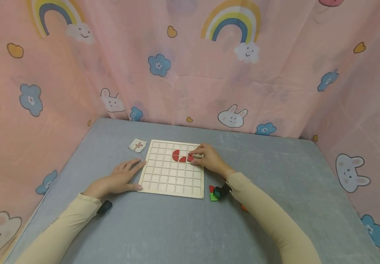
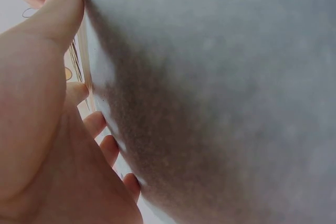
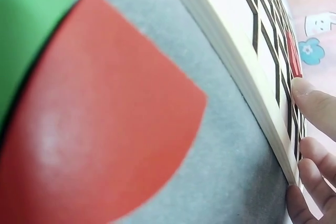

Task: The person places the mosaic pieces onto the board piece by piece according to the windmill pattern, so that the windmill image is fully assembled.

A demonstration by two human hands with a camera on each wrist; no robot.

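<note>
A wooden grid board of square cells lies on the grey table. My left hand rests at its left side, fingers spread, with the thumb at the near-left corner and the index fingertip on the left edge. Over the board's right part, my right hand pinches a red quarter-circle piece between thumb and index finger. Other red quarter-circle pieces sit in cells just left of it. In the right wrist view the thumb touches red on the board; its far side is hidden.
A small card with a gridded pattern lies beyond the left hand. By the right wrist are a green piece and a red piece; an orange piece shows partly under the right sleeve. A pink printed curtain surrounds the table.
</note>
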